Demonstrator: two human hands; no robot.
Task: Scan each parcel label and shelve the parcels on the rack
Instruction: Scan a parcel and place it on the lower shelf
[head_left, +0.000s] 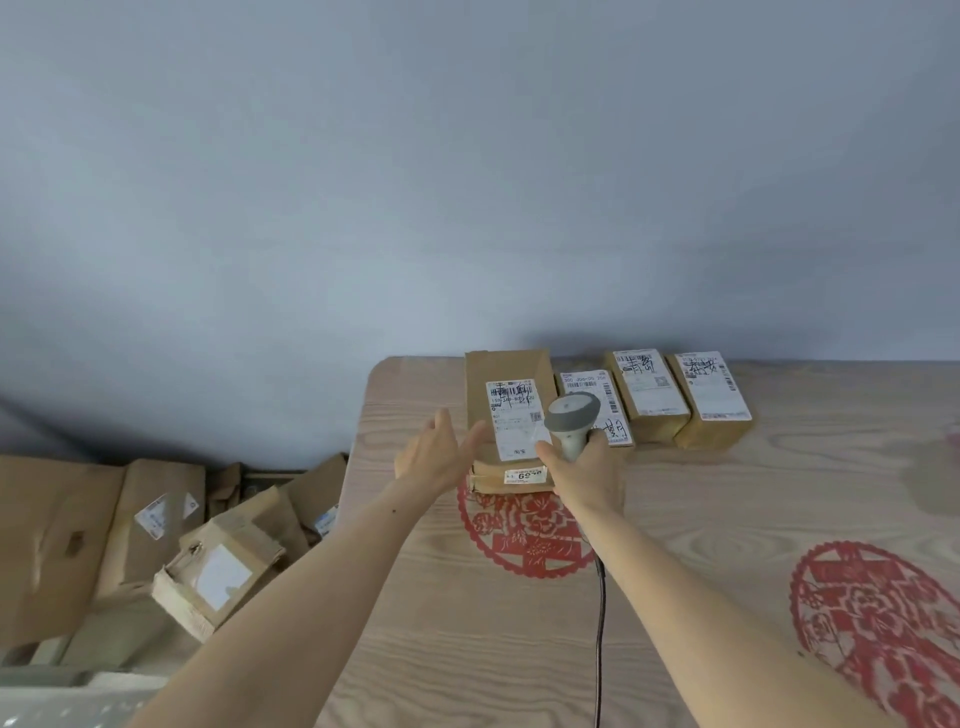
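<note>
The one camera sits on my head, looking forward and down over my arms at the table and wall beyond.

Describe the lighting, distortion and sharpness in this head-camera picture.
Head view: light is soft and even, no glare; a faint shadow falls under the hands, left and right. Wide-angle bending curves the table edge and stretches the forearms. Labels on the parcels are too soft to read fully.
</note>
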